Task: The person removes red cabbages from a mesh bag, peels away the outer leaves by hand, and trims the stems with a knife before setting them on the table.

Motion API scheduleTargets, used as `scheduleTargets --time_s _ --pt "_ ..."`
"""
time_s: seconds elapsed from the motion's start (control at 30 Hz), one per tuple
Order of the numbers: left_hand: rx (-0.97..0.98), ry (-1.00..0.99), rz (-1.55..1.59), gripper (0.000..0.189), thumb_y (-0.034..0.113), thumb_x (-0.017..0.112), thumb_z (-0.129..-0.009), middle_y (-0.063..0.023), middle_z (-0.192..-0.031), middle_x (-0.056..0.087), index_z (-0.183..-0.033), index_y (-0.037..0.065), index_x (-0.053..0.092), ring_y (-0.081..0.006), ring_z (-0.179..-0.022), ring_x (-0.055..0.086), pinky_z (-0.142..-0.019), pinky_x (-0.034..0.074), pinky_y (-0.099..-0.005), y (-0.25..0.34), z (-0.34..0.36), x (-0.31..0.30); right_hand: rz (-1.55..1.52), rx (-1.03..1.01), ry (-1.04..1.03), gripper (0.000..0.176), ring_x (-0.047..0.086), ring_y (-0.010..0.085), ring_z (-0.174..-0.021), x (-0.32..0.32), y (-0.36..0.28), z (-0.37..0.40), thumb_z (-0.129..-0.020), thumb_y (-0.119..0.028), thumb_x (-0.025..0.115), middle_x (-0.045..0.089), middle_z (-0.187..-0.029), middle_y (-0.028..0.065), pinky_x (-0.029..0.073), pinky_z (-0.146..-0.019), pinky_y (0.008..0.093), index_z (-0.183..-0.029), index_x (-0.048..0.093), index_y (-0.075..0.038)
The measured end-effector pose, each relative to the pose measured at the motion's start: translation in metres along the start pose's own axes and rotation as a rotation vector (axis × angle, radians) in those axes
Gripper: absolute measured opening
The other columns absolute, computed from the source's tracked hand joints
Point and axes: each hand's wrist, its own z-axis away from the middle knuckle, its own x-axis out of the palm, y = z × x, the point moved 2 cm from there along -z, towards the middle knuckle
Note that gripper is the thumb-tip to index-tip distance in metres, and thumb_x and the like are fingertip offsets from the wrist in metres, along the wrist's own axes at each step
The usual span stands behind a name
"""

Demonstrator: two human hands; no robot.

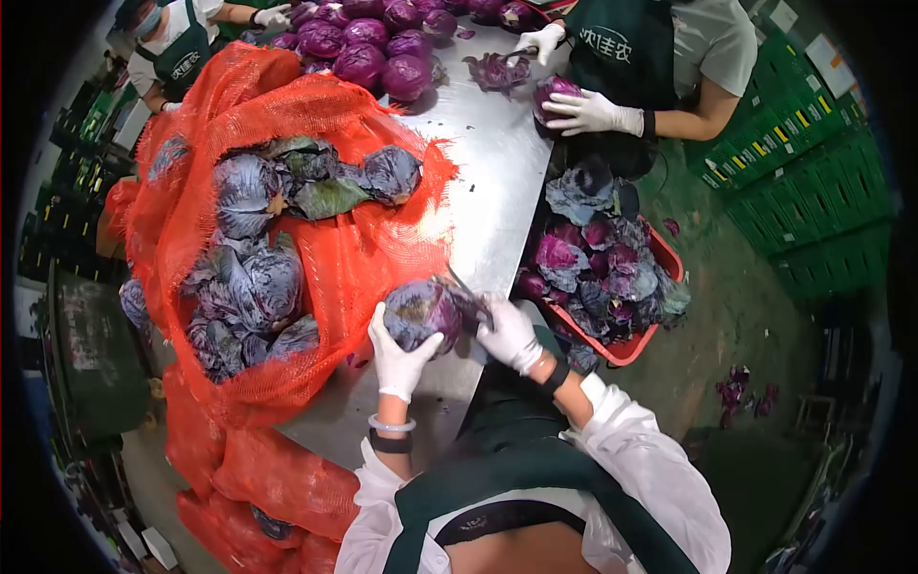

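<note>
To the right of the open orange mesh sack (359, 244), by its near edge, the left hand (397, 364) holds a purple cabbage (421, 316) above the metal surface (488, 206), while the right hand (510, 335), farther from the sack, is closed on a slim dark tool (467, 295) at the cabbage's side, its exact kind unclear. Leafy cabbages (263, 287) lie in the sack's mouth, and cleaner purple heads (368, 43) are heaped beyond it; well to its right, a red crate (628, 354) carries loose leaves (598, 258).
</note>
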Motion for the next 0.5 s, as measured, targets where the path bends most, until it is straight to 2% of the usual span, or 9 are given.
scheduleTargets --time_s 0.03,0.1,0.17,0.2,0.27,0.33,0.37,0.43,0.5 --pt "-0.013 0.020 0.030 0.103 0.031 0.084 -0.057 -0.0244 -0.133 0.031 -0.136 0.002 0.026 -0.0377 -0.125 0.032 -0.105 0.029 -0.0436 -0.002 -0.004 0.004 0.133 -0.065 0.021 0.037 0.061 0.0366 -0.077 0.007 0.019 -0.007 -0.073 -0.011 0.052 0.060 -0.099 0.0178 0.050 -0.067 0.0428 -0.110 0.055 -0.010" --pt "-0.020 0.043 0.066 0.100 0.031 0.084 -0.058 -0.0239 -0.133 0.032 -0.135 0.002 0.027 -0.0369 -0.125 0.033 -0.105 0.029 -0.0434 0.002 -0.008 0.009 0.061 -0.088 0.077 0.025 0.062 0.0337 -0.076 0.003 0.041 -0.027 -0.071 -0.007 0.055 0.061 -0.080 0.0150 0.051 -0.067 0.0384 -0.096 0.059 -0.005" --pt "0.021 0.060 -0.009 0.091 0.019 0.082 -0.061 -0.0200 -0.132 0.034 -0.133 -0.002 0.030 -0.0320 -0.125 0.034 -0.104 0.031 -0.0406 0.017 -0.013 0.014 0.039 -0.040 -0.014 0.025 0.062 0.0349 -0.079 -0.010 0.076 -0.041 -0.076 -0.009 0.052 0.064 -0.091 0.0161 0.050 -0.071 0.0413 -0.098 0.062 -0.010" --pt "0.075 0.047 -0.045 0.092 0.020 0.083 -0.060 -0.0198 -0.133 0.034 -0.133 -0.002 0.030 -0.0323 -0.125 0.034 -0.105 0.030 -0.0404 0.014 -0.013 0.013 -0.051 0.091 0.040 0.023 0.062 0.0342 -0.080 -0.024 0.091 -0.048 -0.079 -0.014 0.055 0.065 -0.088 0.0154 0.050 -0.072 0.0394 -0.101 0.062 -0.011" --pt "0.144 0.034 0.027 0.094 0.021 0.083 -0.059 -0.0198 -0.133 0.034 -0.133 -0.001 0.030 -0.0328 -0.125 0.034 -0.105 0.030 -0.0401 -0.005 -0.009 0.007 0.024 0.123 -0.050 0.035 0.062 0.0308 -0.083 -0.047 0.123 -0.056 -0.079 -0.024 0.061 0.064 -0.091 0.0148 0.050 -0.074 0.0369 -0.110 0.058 -0.009" --pt "0.229 -0.005 0.080 0.100 0.026 0.086 -0.055 -0.0199 -0.136 0.031 -0.133 0.000 0.028 -0.0344 -0.127 0.031 -0.107 0.028 -0.0406 -0.018 -0.002 0.003 0.064 0.107 -0.181 0.055 0.062 0.0281 -0.086 -0.079 0.082 -0.056 -0.074 -0.030 0.070 0.063 -0.093 0.0142 0.049 -0.075 0.0355 -0.118 0.053 -0.003" --pt "0.220 -0.009 0.081 0.100 0.026 0.086 -0.055 -0.0199 -0.136 0.031 -0.133 0.000 0.028 -0.0344 -0.127 0.031 -0.107 0.028 -0.0406 -0.022 0.004 0.004 0.061 0.124 -0.176 0.058 0.062 0.0254 -0.086 -0.082 0.070 -0.056 -0.072 -0.033 0.074 0.063 -0.094 0.0135 0.049 -0.075 0.0346 -0.117 0.054 -0.002" --pt "0.365 0.000 0.004 0.106 0.037 0.087 -0.050 -0.0212 -0.138 0.028 -0.133 0.008 0.028 -0.0383 -0.129 0.028 -0.107 0.026 -0.0466 -0.017 0.015 0.007 -0.222 0.125 -0.165 0.052 0.062 0.0224 -0.087 -0.078 0.038 -0.052 -0.074 -0.031 0.073 0.063 -0.096 0.0129 0.049 -0.077 0.0339 -0.114 0.057 -0.002" --pt "0.425 0.000 -0.071 0.104 0.038 0.086 -0.051 -0.0214 -0.141 0.026 -0.134 0.010 0.028 -0.0415 -0.130 0.025 -0.107 0.024 -0.0507 -0.006 0.022 0.011 -0.204 -0.041 -0.193 0.047 0.061 0.0200 -0.090 -0.061 0.008 -0.043 -0.076 -0.030 0.072 0.063 -0.099 0.0131 0.048 -0.081 0.0334 -0.111 0.060 -0.001"
